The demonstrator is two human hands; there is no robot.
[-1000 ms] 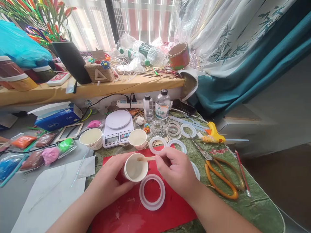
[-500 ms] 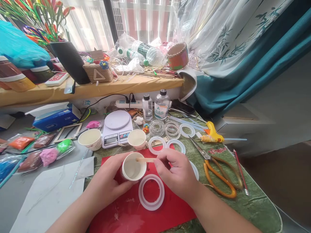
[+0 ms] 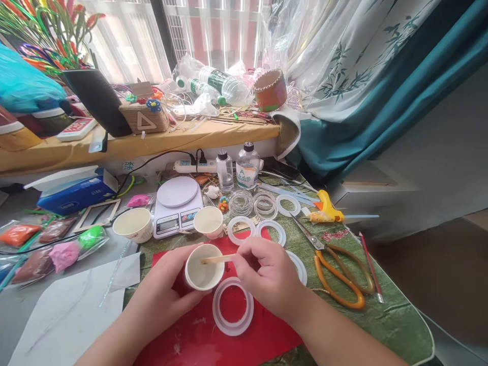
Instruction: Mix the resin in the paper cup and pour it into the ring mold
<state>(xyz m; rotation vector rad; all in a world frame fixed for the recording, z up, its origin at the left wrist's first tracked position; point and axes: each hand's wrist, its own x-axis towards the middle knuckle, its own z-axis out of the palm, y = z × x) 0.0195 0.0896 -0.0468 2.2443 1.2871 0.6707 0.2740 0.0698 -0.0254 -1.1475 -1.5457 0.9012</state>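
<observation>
Round white paper cup (image 3: 205, 276): above the red flat sheet (image 3: 190, 338), mouth up; contact with the sheet hidden, contents unclear. Left hand (image 3: 165, 287) wrapped about its side, thumb and fingers parted by the cup's width. Flat pale wooden stick (image 3: 217, 260): tip inside the cup, outer end pinched between thumb and fingertips of the right hand (image 3: 269, 274). Change over the last second: right hand slightly nearer the cup, stick tip shifted towards its middle; judged consistent with stirring. Nearby: translucent white ring (image 3: 233, 329) on the sheet; farther back, pale lavender digital scale (image 3: 177, 194)
</observation>
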